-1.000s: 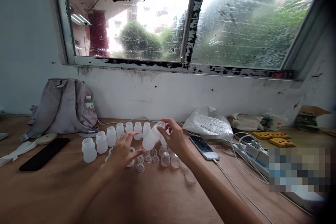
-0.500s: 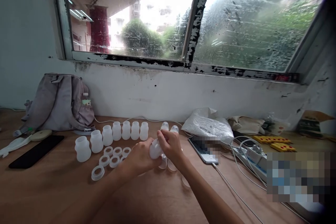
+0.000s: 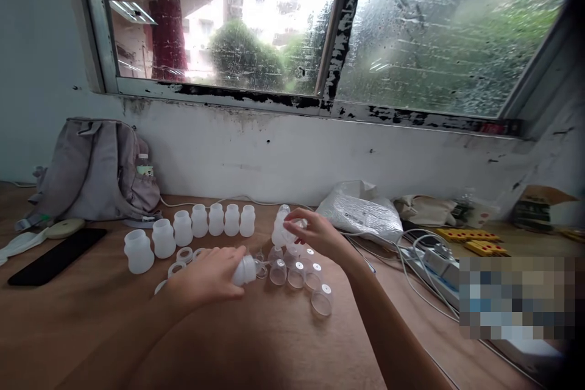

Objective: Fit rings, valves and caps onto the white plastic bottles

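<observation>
My left hand [image 3: 208, 274] is wrapped round a frosted baby bottle [image 3: 247, 270], tilted with its collar and clear nipple end toward the right. My right hand [image 3: 315, 230] is raised above the clear caps, thumb and fingers curled round a clear dome cap [image 3: 291, 233]. Just beside those fingers stands a capped bottle [image 3: 280, 228]; another behind the hand is mostly hidden. Below lie several clear dome caps [image 3: 296, 275], with one cap [image 3: 322, 303] nearest me. White collar rings [image 3: 184, 255] lie partly hidden behind my left hand.
Several open frosted bottles [image 3: 200, 221] stand in a curved row at the back left. A black phone [image 3: 57, 257] and a backpack [image 3: 98, 173] are farther left. To the right are a silver padded bag [image 3: 361, 213], white cables and a power strip [image 3: 427, 271].
My hands have come apart. The left has drawn the bottle left and down, tilting it. The right has let go and moved to the clear cap. The view has shifted slightly.
</observation>
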### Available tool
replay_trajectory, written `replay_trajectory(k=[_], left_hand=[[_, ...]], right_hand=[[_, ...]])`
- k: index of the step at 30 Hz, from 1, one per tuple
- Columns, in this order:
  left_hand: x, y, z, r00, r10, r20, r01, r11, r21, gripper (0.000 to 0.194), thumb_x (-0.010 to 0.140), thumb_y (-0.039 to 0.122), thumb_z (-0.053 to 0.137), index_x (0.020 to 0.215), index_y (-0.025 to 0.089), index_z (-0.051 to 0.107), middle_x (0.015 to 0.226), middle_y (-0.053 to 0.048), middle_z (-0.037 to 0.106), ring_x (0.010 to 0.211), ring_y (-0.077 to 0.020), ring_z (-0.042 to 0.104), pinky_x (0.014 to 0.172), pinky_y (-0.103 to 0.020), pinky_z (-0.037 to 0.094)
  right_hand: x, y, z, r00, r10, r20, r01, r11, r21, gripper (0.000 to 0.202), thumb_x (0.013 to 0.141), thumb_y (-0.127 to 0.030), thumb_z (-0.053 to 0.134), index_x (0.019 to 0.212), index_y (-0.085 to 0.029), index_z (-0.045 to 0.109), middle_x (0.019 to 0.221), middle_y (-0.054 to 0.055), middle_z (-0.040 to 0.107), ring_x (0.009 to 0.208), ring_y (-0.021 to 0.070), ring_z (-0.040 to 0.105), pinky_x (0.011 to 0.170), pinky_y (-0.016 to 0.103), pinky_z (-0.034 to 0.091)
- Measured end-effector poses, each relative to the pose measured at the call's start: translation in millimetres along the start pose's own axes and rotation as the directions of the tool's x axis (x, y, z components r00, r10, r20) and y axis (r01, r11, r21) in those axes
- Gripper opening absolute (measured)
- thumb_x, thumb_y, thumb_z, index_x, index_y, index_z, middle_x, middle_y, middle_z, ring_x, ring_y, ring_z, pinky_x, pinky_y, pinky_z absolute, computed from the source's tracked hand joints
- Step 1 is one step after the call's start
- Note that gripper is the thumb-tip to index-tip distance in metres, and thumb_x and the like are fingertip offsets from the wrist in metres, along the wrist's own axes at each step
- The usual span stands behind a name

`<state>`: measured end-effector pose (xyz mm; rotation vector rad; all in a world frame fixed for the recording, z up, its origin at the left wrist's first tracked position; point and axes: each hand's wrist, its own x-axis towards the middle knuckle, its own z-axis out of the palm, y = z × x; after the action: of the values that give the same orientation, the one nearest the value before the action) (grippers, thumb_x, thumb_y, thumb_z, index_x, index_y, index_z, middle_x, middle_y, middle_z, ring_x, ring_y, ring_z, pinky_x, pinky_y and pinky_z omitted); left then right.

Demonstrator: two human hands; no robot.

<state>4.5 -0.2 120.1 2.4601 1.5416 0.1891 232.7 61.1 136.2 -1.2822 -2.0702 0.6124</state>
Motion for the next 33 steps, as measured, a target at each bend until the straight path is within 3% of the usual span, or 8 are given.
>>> replay_trajectory(k=[5,10,13,19,23,28,31,33], left_hand=[[-9,-15,-9.9,0.997,-0.075,-0.034,0.078,0.993,0.085,0.023,0.067,0.041,0.049,0.077,0.019,0.046,0.075,-0.002,0.054,0.072,-0.021,0.053,0.055,-0.027,0.031],[-13,-19,-18.0,0.988,-0.125,-0.096,0.132,0.988,0.08,0.018,0.068,0.035,0.047,0.078,0.02,0.045,0.077,-0.002,0.054,0.073,-0.0197,0.051,0.055,-0.027,0.03],[-14,-18,-19.7,0.994,-0.093,-0.063,0.099,0.991,0.095,0.019,0.068,0.036,0.047,0.076,0.02,0.043,0.076,-0.001,0.053,0.07,-0.0186,0.051,0.054,-0.026,0.029],[-13,-17,-19.5,0.996,-0.078,-0.034,0.081,0.99,0.115,0.024,0.066,0.04,0.047,0.081,0.02,0.045,0.077,-0.002,0.054,0.071,-0.0197,0.051,0.054,-0.027,0.03],[-12,-15,-18.2,0.995,-0.091,-0.037,0.095,0.989,0.116,0.026,0.066,0.041,0.048,0.081,0.02,0.047,0.078,-0.003,0.055,0.074,-0.0215,0.053,0.056,-0.027,0.033],[-3,-6,-14.8,0.975,-0.156,-0.156,0.168,0.984,0.065,0.038,0.069,0.047,0.047,0.097,0.022,0.044,0.077,-0.003,0.057,0.076,-0.0238,0.057,0.06,-0.028,0.036],[5,0,-11.0,0.938,-0.208,-0.276,0.216,0.976,-0.003,0.046,0.073,0.049,0.045,0.109,0.021,0.035,0.074,-0.002,0.059,0.075,-0.0245,0.06,0.061,-0.029,0.038],[10,-1,-7.8,0.922,-0.214,-0.323,0.212,0.976,-0.043,0.047,0.074,0.05,0.043,0.109,0.02,0.033,0.07,-0.001,0.059,0.072,-0.0246,0.061,0.061,-0.029,0.039]], right_hand=[[-5,0,21,0.971,0.021,0.24,0.046,0.962,-0.27,0.032,0.072,-0.042,0.054,0.098,-0.024,0.059,0.089,0.005,0.059,0.075,0.0193,0.056,0.062,0.029,0.041],[-24,3,45,0.925,0.058,0.377,0.094,0.923,-0.373,0.032,0.066,-0.026,0.062,0.098,-0.021,0.059,0.09,0.007,0.06,0.082,0.0218,0.055,0.066,0.028,0.04],[-37,15,51,0.919,0.142,0.368,0.057,0.875,-0.481,0.034,0.061,-0.024,0.065,0.094,-0.018,0.06,0.093,0.008,0.059,0.084,0.0226,0.055,0.067,0.027,0.039],[-53,42,48,0.943,0.144,0.299,0.076,0.783,-0.617,0.028,0.065,-0.019,0.061,0.093,-0.016,0.06,0.097,0.01,0.059,0.091,0.0241,0.053,0.076,0.03,0.037],[-54,44,40,0.94,0.179,0.291,0.051,0.768,-0.639,0.027,0.066,-0.019,0.062,0.092,-0.016,0.059,0.095,0.01,0.059,0.091,0.0236,0.053,0.078,0.031,0.037],[-31,8,28,0.976,0.048,0.212,0.039,0.92,-0.389,0.035,0.073,-0.042,0.055,0.1,-0.019,0.056,0.096,0.007,0.057,0.083,0.019,0.054,0.071,0.029,0.04],[-13,-24,38,0.963,-0.084,0.256,0.091,0.996,-0.015,0.038,0.079,-0.05,0.044,0.1,-0.02,0.053,0.076,0.002,0.058,0.063,0.0127,0.053,0.055,0.023,0.039],[-3,-40,53,0.981,-0.135,0.136,0.105,0.972,0.208,0.039,0.08,-0.052,0.04,0.094,-0.017,0.052,0.062,-0.002,0.052,0.05,0.0097,0.047,0.045,0.02,0.035]])
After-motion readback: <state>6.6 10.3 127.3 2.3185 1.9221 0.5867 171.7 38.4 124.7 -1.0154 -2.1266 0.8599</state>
